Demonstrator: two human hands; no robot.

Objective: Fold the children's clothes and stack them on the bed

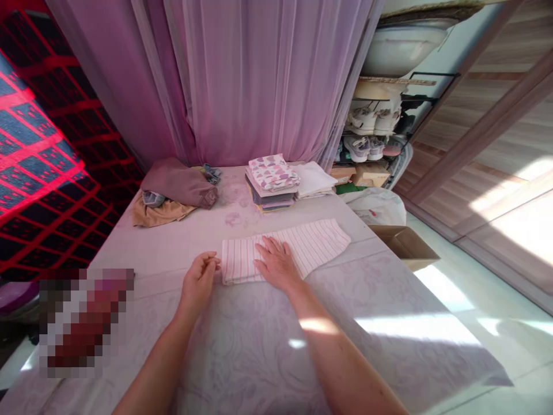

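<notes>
On the table in front of me lies a piece of white clothing with pink stripes (322, 245), folded lengthwise, like a pair of trousers. It has a straight left end and tapers toward its rounded right side. My right hand (276, 262) rests flat on its middle, fingers spread. Just left of the straight end is my left hand (202, 279), its fingers curled together and close to the cloth's edge. Nothing shows between those fingers. A stack of folded clothes (274, 187), topped by a heart-print cloth, stands farther back, beside folded white cloth (315, 180).
At the back left, a mauve garment (181, 181) and a tan one (162, 213) lie heaped. The patterned tablecloth (242, 357) covers the table. A blurred-out red object lies left. Right of the table are a cardboard box (404, 245) and a shoe rack (389, 135); purple curtains (259, 80) hang behind.
</notes>
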